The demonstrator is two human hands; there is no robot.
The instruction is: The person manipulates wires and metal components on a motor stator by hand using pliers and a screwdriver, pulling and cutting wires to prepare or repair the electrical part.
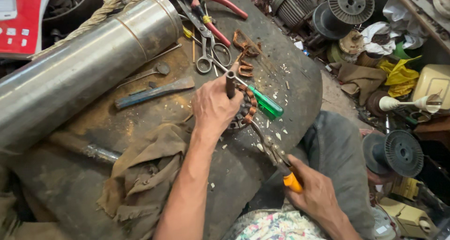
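Your left hand (213,106) has its grip wrapped tight round a dark metal rod (230,83), holding it upright on top of the small stator (243,112) with the copper windings. That stator sits about mid-tabletop, right by the edge nearest you, mostly tucked under your palm. Your right hand (315,193) is closed on the orange handle of a pair of pliers (276,158), with the nose angled up to the stator's rim. A green-handled screwdriver (263,104) lies just beside the stator, touching or nearly so. Further back you've got scissors (211,54), red-handled pliers (213,3), a few loose copper coil scraps (244,57) and a flat chisel (154,92). A big steel pipe (79,68) lies across the left side, and a brown rag (143,174) hangs off the round dark tabletop (290,76).
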